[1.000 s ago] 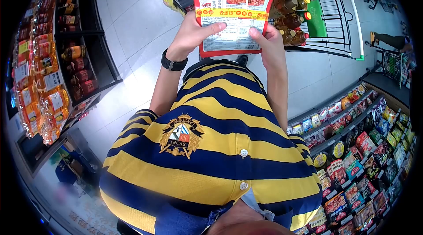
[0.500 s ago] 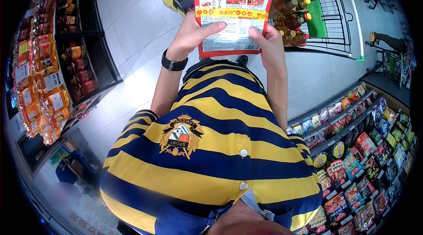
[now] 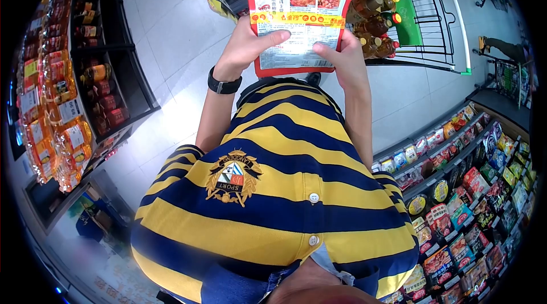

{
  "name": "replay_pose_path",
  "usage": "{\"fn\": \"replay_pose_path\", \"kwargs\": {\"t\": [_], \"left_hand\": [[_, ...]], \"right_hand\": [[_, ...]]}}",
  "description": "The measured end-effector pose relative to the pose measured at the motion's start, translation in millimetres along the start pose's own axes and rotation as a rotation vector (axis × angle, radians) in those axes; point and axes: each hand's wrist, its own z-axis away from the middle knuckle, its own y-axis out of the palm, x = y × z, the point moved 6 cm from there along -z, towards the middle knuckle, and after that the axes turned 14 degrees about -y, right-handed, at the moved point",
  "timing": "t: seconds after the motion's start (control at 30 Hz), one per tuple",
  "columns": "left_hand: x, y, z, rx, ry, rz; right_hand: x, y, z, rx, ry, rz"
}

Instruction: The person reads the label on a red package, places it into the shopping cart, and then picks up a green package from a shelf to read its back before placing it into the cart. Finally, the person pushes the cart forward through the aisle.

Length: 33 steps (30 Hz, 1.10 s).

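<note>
A red and white hot pot seasoning packet (image 3: 297, 5) is held up in front of me, its printed back with small food photos facing me. My left hand (image 3: 244, 47) grips its left edge, thumb lying flat across the print and fingers hidden behind. On the opposite side, my right hand (image 3: 346, 58) pinches the lower right edge, thumb on the front. A yellow strip (image 3: 296, 20) with red print runs across the packet. Below it the text is small, and glare covers part of it.
A shopping cart (image 3: 439, 30) at the upper right carries several oil-coloured bottles (image 3: 373, 25) and a green panel. Shelves of bottles and jars (image 3: 102, 93) stand on the left. Racks of packaged food (image 3: 461, 213) fill the lower right. Someone's leg (image 3: 504, 49) shows beyond the cart.
My right thumb has slid slightly left over the packet's lower part. The packet has shifted a little left; both hands keep their hold.
</note>
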Motion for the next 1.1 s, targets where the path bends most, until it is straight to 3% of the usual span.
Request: {"fn": "replay_pose_path", "kwargs": {"t": [0.47, 0.57, 0.63, 0.7, 0.77, 0.8, 0.97, 1.07, 1.1], "left_hand": [[2, 0, 2, 0.007, -0.012, 0.03], [8, -12, 15, 0.082, 0.06, 0.007], [29, -26, 25, 0.224, -0.17, -0.392], [44, -38, 39, 0.299, -0.222, -0.834], [71, -47, 62, 0.494, -0.159, -1.157], [74, -42, 75, 0.589, -0.227, -1.255], [73, -17, 118, 0.849, -0.311, -1.367], [84, -27, 136, 0.937, -0.404, -1.243], [104, -37, 147, 1.026, -0.369, -0.981]], "right_hand": [[1, -2, 1, -0.056, -0.037, -0.028], [2, -8, 0, -0.101, -0.05, -0.026], [6, -13, 1, -0.131, -0.048, -0.024], [5, -16, 0, -0.147, -0.055, -0.032], [6, -19, 0, -0.162, -0.061, -0.035], [7, -18, -1, -0.15, -0.056, -0.029], [10, -11, -2, -0.096, -0.017, -0.056], [10, -4, -2, -0.074, -0.025, -0.099], [12, -2, -2, -0.083, -0.048, -0.123]]}}
